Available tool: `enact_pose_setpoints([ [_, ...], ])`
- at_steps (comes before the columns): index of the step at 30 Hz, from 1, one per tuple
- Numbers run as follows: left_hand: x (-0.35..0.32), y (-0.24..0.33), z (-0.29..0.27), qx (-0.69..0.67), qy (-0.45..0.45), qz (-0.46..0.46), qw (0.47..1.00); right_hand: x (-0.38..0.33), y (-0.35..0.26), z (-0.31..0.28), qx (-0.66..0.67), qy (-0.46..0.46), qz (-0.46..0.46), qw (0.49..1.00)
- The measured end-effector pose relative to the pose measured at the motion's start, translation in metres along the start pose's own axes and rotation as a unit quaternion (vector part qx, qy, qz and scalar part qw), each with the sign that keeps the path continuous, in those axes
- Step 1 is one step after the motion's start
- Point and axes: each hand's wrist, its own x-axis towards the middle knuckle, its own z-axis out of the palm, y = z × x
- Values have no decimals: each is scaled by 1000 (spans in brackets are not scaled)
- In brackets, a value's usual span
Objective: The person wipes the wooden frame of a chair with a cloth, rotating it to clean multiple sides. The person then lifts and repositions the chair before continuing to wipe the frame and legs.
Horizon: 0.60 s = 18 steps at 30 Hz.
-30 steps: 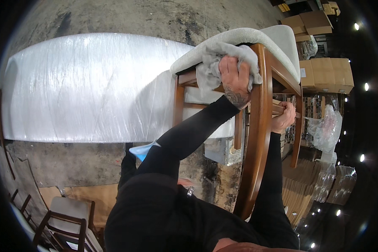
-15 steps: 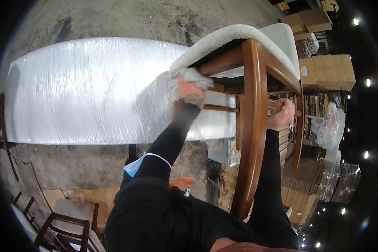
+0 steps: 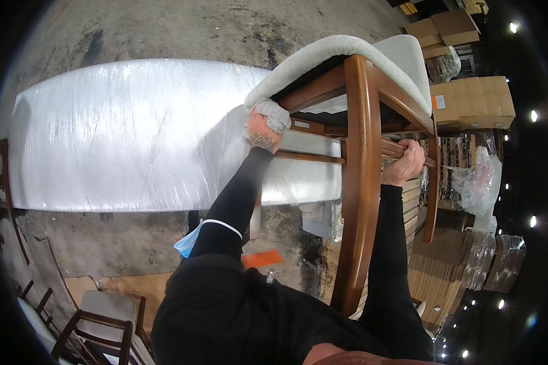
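A wooden chair (image 3: pixel 363 121) with brown legs and a light grey upholstered seat (image 3: pixel 323 52) is tilted over in front of me, its dark underside partly showing. My left hand (image 3: pixel 263 131) is closed round a grey cloth (image 3: pixel 275 115) and presses it against the chair at the seat's left corner; the leg there is partly hidden behind the hand. My right hand (image 3: pixel 406 163) has its fingers wrapped round a wooden crossbar between the legs on the right side. A blue face mask (image 3: pixel 190 242) hangs by its white loop from my left arm.
A long padded surface wrapped in clear plastic (image 3: pixel 122 134) stretches left beneath the chair. Other chairs (image 3: pixel 103 307) stand at lower left. Cardboard boxes (image 3: pixel 475 103), flattened cardboard (image 3: pixel 435 277) and loose plastic wrap (image 3: pixel 478 182) are at right. An orange piece (image 3: pixel 262 258) lies below.
My left hand, blurred earlier, has shifted a little left and down with the cloth, and its wrist has turned. The chair has moved slightly left; my right hand stays on the crossbar.
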Motion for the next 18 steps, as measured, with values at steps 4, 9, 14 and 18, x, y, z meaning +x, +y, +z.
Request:
enact_pose_setpoints([
  [4,13,48,9,8,18,139,990,0,0,1,-5,12,-8,1000],
  [9,45,95,44,110,48,284,951,-1,0,-1,-6,-3,1,1000],
  [14,20,27,18,65,89,308,945,0,2,-1,13,-11,9,1000],
  [18,-19,-17,1,-18,-58,-116,991,1,2,1,-13,6,-25,1000],
])
